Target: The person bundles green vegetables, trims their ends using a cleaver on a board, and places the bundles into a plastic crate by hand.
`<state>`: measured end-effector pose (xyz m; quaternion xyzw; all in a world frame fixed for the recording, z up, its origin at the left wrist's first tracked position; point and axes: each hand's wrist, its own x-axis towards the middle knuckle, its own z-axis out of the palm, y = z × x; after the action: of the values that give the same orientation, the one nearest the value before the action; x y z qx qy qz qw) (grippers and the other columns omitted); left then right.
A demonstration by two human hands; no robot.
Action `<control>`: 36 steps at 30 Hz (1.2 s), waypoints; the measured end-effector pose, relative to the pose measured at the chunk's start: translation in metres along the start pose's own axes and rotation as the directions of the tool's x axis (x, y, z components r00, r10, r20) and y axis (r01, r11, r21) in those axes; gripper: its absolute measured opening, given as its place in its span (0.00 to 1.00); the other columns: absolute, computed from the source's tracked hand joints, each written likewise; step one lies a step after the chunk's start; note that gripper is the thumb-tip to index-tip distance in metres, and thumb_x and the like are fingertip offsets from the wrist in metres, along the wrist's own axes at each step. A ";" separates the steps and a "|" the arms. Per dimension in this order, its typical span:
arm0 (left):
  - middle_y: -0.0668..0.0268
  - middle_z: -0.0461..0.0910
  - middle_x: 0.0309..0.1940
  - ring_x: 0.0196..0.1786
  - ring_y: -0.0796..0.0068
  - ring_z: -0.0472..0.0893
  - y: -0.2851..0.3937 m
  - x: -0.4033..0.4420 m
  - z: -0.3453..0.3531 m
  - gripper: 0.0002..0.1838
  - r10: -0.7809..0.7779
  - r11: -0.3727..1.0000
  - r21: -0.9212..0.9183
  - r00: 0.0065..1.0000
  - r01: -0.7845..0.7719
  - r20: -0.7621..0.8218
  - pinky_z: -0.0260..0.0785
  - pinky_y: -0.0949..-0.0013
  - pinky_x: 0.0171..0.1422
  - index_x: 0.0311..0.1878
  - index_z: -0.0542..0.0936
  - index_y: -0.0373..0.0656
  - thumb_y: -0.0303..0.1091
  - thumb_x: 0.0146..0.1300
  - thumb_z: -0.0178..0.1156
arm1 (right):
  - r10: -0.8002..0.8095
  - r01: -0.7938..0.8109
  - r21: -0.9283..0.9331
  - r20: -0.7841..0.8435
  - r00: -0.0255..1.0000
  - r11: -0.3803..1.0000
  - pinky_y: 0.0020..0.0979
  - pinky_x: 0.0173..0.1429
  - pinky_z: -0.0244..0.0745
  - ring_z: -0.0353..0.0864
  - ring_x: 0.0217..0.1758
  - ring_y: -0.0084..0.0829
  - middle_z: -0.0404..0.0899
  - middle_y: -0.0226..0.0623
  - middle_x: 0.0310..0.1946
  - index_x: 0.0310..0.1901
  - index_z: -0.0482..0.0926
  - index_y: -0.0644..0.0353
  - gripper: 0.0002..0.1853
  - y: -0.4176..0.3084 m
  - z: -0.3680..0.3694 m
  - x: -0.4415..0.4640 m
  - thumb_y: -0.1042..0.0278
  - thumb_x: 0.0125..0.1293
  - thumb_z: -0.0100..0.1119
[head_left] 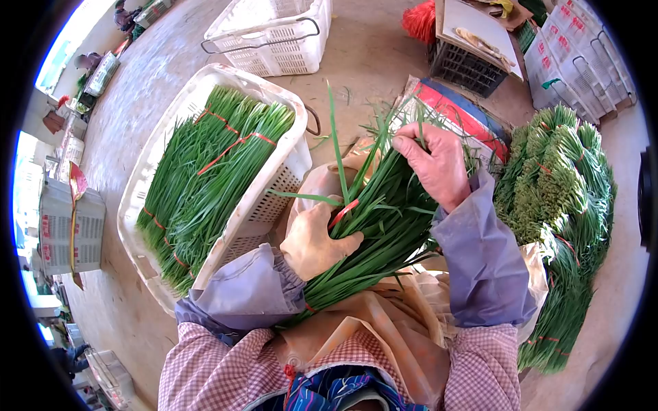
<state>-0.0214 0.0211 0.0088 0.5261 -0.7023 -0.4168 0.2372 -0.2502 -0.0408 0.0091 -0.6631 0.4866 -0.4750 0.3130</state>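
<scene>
A bundle of long green chives (384, 226) lies across my lap, tied with a red band (343, 214) and another band lower down. My left hand (317, 240), in a pale glove, is closed round the bundle near the upper band. A few loose blades stick out beside the glove. My right hand (435, 161), bare, is at the bundle's far end, thumb and fingers pinched on thin leaf ends. To my left, a white plastic crate (274, 181) holds several chive bundles (216, 157) with red bands.
A large pile of banded chives (558, 198) stands at my right. Ahead are a white crate (274, 41) with a wire handle, a black crate (466, 68) under a board, and stacked white crates (582, 61). A printed sack (466, 113) lies beyond my right hand. Other people work far left.
</scene>
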 end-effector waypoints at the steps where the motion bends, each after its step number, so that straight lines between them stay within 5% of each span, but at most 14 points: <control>1: 0.48 0.83 0.40 0.45 0.54 0.84 0.001 0.000 -0.001 0.26 -0.021 1.000 -0.005 1.000 0.021 0.006 0.74 0.58 0.55 0.54 0.78 0.36 0.37 0.52 0.68 | -0.037 0.021 -0.109 -0.147 0.988 0.994 0.25 0.31 0.68 0.69 0.25 0.16 0.75 0.26 0.22 0.38 0.81 0.64 0.05 0.002 -0.001 -0.002 0.71 0.68 0.62; 3: 0.47 0.81 0.47 0.52 0.54 0.82 0.003 0.001 -0.002 0.28 -0.121 0.992 -0.027 0.989 0.124 0.079 0.72 0.57 0.60 0.57 0.76 0.37 0.36 0.52 0.68 | -0.144 -0.002 -0.329 -0.420 0.896 0.944 0.26 0.33 0.69 0.71 0.26 0.18 0.77 0.32 0.23 0.38 0.81 0.64 0.05 0.009 -0.013 -0.010 0.71 0.68 0.61; 6: 0.47 0.73 0.59 0.63 0.52 0.73 0.000 0.007 -0.003 0.39 0.022 0.982 -0.190 0.995 -0.003 0.100 0.63 0.55 0.69 0.64 0.71 0.36 0.41 0.50 0.73 | -0.061 -0.211 -0.488 -0.484 0.873 0.847 0.37 0.38 0.74 0.80 0.29 0.38 0.81 0.43 0.28 0.42 0.80 0.62 0.06 0.047 -0.072 -0.031 0.72 0.66 0.60; 8: 0.48 0.67 0.65 0.69 0.51 0.67 -0.010 0.012 -0.004 0.47 0.206 0.965 -0.183 0.974 -0.186 0.098 0.56 0.54 0.74 0.69 0.66 0.35 0.43 0.48 0.76 | -0.314 -0.073 -0.832 -0.287 0.905 0.549 0.42 0.42 0.76 0.82 0.41 0.48 0.83 0.44 0.43 0.52 0.78 0.58 0.15 0.089 -0.108 -0.066 0.73 0.63 0.59; 9: 0.48 0.66 0.67 0.70 0.53 0.65 -0.012 0.014 -0.002 0.50 0.236 0.950 -0.234 0.965 -0.205 0.113 0.54 0.55 0.75 0.70 0.64 0.34 0.43 0.46 0.78 | -0.078 -0.310 -0.901 -0.347 0.935 0.303 0.40 0.45 0.76 0.82 0.45 0.47 0.80 0.43 0.50 0.56 0.76 0.60 0.19 0.064 -0.106 -0.079 0.75 0.62 0.58; 11: 0.49 0.62 0.70 0.74 0.55 0.61 -0.018 0.019 0.004 0.56 0.297 0.911 -0.338 0.944 -0.236 0.143 0.50 0.56 0.78 0.73 0.60 0.32 0.42 0.44 0.81 | -0.342 -0.163 -0.844 -0.373 0.862 0.511 0.42 0.48 0.75 0.82 0.43 0.48 0.81 0.43 0.44 0.55 0.77 0.62 0.17 0.035 -0.097 -0.089 0.75 0.63 0.58; 13: 0.51 0.65 0.68 0.71 0.59 0.65 -0.023 0.018 -0.001 0.53 0.160 0.948 -0.303 0.967 -0.094 0.199 0.54 0.57 0.75 0.71 0.62 0.32 0.39 0.45 0.80 | -0.231 -0.078 -0.635 -0.389 0.892 0.769 0.45 0.51 0.74 0.82 0.43 0.46 0.81 0.43 0.41 0.53 0.78 0.62 0.16 -0.004 -0.060 -0.112 0.74 0.62 0.59; 15: 0.54 0.73 0.61 0.64 0.63 0.73 -0.024 0.019 -0.009 0.46 0.011 0.968 -0.245 0.969 0.051 0.247 0.63 0.59 0.70 0.68 0.67 0.32 0.35 0.46 0.79 | -0.486 0.402 -0.623 0.039 0.873 0.672 0.51 0.65 0.69 0.80 0.46 0.45 0.80 0.40 0.41 0.51 0.78 0.61 0.20 -0.018 -0.015 -0.120 0.61 0.60 0.66; 17: 0.58 0.80 0.54 0.56 0.67 0.79 -0.024 0.022 -0.012 0.40 -0.171 0.940 -0.243 0.946 0.241 0.274 0.71 0.61 0.64 0.64 0.71 0.32 0.32 0.47 0.78 | -0.306 0.360 -0.515 0.190 0.933 0.778 0.58 0.75 0.54 0.75 0.58 0.45 0.78 0.41 0.49 0.52 0.76 0.61 0.24 -0.023 0.032 -0.124 0.54 0.59 0.65; 19: 0.62 0.82 0.50 0.50 0.70 0.81 -0.032 0.020 -0.012 0.31 -0.069 0.873 -0.474 0.991 0.117 0.119 0.75 0.64 0.58 0.62 0.73 0.34 0.22 0.53 0.71 | -0.059 0.205 -0.592 0.256 0.965 0.780 0.60 0.77 0.45 0.71 0.62 0.44 0.76 0.43 0.52 0.56 0.74 0.61 0.32 -0.006 0.059 -0.140 0.46 0.56 0.66; 23: 0.62 0.81 0.53 0.53 0.67 0.81 -0.052 0.013 -0.023 0.34 -0.171 0.783 -0.583 0.976 0.216 0.132 0.73 0.64 0.61 0.65 0.71 0.34 0.20 0.53 0.68 | -0.068 0.185 -0.462 0.259 0.964 0.867 0.47 0.58 0.68 0.74 0.44 0.45 0.73 0.43 0.38 0.51 0.76 0.65 0.28 -0.005 0.057 -0.167 0.52 0.56 0.67; 29: 0.61 0.80 0.55 0.54 0.68 0.80 -0.035 0.011 -0.018 0.34 -0.166 0.712 -0.661 0.972 0.237 0.169 0.73 0.63 0.62 0.66 0.71 0.36 0.21 0.53 0.68 | -0.132 0.184 -0.425 0.150 0.980 0.886 0.42 0.51 0.71 0.74 0.42 0.44 0.74 0.41 0.38 0.51 0.77 0.63 0.27 -0.003 0.055 -0.170 0.53 0.55 0.70; 34: 0.63 0.82 0.51 0.49 0.71 0.82 -0.037 0.009 -0.015 0.30 -0.175 0.777 -0.594 0.978 0.207 0.112 0.75 0.66 0.58 0.62 0.74 0.35 0.18 0.53 0.68 | -0.156 0.144 -0.087 -0.150 0.976 0.986 0.44 0.46 0.75 0.80 0.42 0.48 0.80 0.44 0.39 0.49 0.78 0.61 0.14 -0.016 0.049 -0.130 0.77 0.61 0.64; 36: 0.63 0.83 0.49 0.47 0.72 0.82 -0.033 0.008 -0.015 0.29 -0.183 0.782 -0.585 0.977 0.215 0.114 0.75 0.66 0.56 0.60 0.74 0.35 0.17 0.53 0.68 | -0.126 0.123 -0.037 -0.086 0.988 0.992 0.43 0.42 0.76 0.81 0.39 0.50 0.80 0.45 0.37 0.48 0.77 0.61 0.12 -0.028 0.051 -0.104 0.76 0.62 0.62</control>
<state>0.0049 0.0059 -0.0113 0.4854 -0.4828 -0.6516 0.3267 -0.2002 0.0640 -0.0184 -0.6754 0.4651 -0.5146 0.2505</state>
